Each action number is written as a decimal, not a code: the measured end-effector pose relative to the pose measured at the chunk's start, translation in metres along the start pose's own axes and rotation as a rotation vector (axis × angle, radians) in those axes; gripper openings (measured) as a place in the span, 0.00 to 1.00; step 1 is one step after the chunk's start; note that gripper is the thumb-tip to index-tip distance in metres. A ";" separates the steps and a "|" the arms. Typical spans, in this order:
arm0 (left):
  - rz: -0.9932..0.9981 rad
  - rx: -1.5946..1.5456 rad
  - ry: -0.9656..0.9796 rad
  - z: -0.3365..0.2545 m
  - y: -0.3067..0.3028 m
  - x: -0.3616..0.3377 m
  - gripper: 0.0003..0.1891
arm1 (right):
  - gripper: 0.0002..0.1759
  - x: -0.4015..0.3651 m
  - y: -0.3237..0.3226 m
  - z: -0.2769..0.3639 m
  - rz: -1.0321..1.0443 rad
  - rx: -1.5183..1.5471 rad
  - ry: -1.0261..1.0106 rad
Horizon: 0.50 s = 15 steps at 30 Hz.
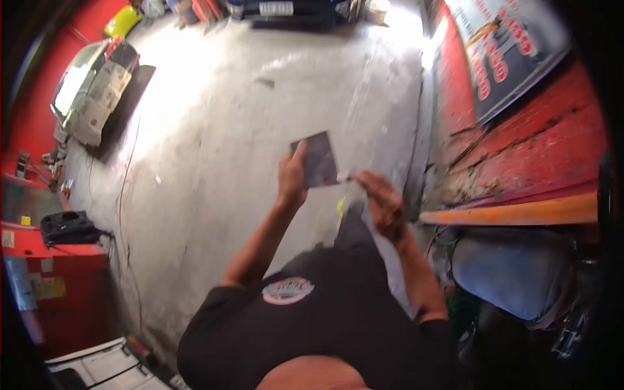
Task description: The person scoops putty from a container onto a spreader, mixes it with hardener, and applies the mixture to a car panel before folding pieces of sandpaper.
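My left hand grips a dark, flat rectangular sheet by its left side, thumb on top. The sheet is tilted and held out in front of my body above the floor. To the right, my right hand is pinched on a small, thin object, whose pale and dark tip meets or lies very near the sheet's lower right corner. Blur keeps me from telling what this small object is, or whether it touches the sheet.
Grey concrete floor lies all round. At left stand a car bumper and a red cabinet with a black item on it. An orange-edged shelf and a grey seat-like object are on the right. A car stands ahead.
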<state>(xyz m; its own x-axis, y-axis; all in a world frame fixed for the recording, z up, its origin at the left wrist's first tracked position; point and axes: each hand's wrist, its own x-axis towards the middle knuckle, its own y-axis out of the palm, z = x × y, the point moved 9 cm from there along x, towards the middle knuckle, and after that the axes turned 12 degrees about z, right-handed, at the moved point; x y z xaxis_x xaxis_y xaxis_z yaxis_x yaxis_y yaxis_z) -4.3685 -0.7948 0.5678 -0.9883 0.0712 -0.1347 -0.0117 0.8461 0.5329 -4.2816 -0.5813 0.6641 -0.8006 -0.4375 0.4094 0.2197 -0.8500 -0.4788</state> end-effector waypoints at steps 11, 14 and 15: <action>0.109 -0.021 0.018 -0.018 0.081 0.269 0.19 | 0.37 0.160 -0.076 -0.269 0.251 -0.233 0.170; 0.034 0.132 -0.007 -0.017 0.093 0.330 0.22 | 0.35 0.255 -0.149 -0.269 0.136 -0.289 0.096; 0.077 0.274 -0.019 -0.011 0.094 0.351 0.24 | 0.34 0.291 -0.171 -0.257 0.099 -0.298 0.047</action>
<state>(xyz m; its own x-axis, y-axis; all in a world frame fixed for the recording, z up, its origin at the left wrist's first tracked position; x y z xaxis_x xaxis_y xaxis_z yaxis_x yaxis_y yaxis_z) -4.7178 -0.6957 0.5796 -0.9817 0.1481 -0.1193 0.1070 0.9488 0.2972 -4.6951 -0.4880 0.6649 -0.8099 -0.4941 0.3162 0.1305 -0.6773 -0.7241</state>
